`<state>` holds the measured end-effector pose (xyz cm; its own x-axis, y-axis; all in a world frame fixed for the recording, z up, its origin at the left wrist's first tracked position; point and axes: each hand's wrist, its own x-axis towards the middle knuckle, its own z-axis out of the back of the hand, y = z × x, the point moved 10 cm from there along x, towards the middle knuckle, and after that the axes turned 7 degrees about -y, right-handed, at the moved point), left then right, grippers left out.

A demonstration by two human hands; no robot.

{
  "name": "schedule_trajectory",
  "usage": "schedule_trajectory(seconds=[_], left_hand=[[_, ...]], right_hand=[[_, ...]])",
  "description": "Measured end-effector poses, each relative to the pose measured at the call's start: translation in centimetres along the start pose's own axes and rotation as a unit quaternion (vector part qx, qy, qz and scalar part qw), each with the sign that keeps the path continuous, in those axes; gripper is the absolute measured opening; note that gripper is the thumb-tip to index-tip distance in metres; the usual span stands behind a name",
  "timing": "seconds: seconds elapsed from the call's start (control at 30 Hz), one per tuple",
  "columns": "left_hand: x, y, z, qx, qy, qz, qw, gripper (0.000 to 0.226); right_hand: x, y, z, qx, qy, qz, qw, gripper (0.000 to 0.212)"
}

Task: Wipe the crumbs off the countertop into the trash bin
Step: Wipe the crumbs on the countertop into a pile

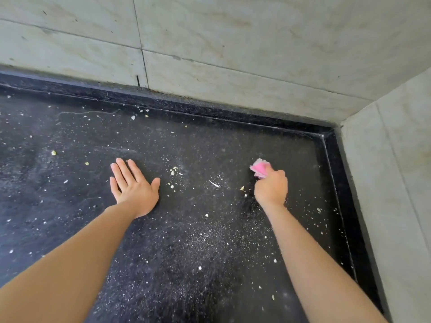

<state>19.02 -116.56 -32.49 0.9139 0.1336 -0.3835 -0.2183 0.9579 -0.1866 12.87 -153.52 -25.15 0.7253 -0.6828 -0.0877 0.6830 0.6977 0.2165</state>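
Pink cloth (260, 168) juts from the right hand's (271, 187) curled fingers (278, 176), crumbs (242, 188) just beside.

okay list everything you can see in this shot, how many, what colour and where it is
countertop: one, black speckled, lower view
raised rim: one, black, along the countertop's back and right edges
wall tiles: several, pale grey-green, behind and to the right
crumbs: many, pale yellowish, scattered over the countertop
cloth: one, pink, right of centre
hands: two, bare; left hand flat on the countertop, right hand gripping the cloth
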Motion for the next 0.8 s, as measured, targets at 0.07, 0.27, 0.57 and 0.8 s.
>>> schedule_trajectory(seconds=[0.07, 0.27, 0.57, 0.8], left_hand=[[0.0, -0.1, -0.1, 0.003, -0.004, -0.001, 1.0, 0.083], [-1.5, -0.6, 1.4, -0.046, -0.038, -0.017, 0.998, 0.075], [-8.6, -4.6, -2.6, -0.068, -0.015, -0.028, 0.997, 0.073], [-7.9, -3.9, -3.3, -0.008, -0.021, -0.004, 1.0, 0.074]], right_hand=[[-3.2, 4.2, -1.4, 0.04, 0.012, 0.043, 0.998, 0.054], [-7.4, 8.6, -2.2, 0.234, 0.151, 0.108, 0.954, 0.044], [1.0, -7.8, 6.4, 0.074, -0.032, 0.031, 0.996, 0.048], [5.4, -15.4, 6.9, -0.249, -0.068, 0.108, 0.96, 0.047]])
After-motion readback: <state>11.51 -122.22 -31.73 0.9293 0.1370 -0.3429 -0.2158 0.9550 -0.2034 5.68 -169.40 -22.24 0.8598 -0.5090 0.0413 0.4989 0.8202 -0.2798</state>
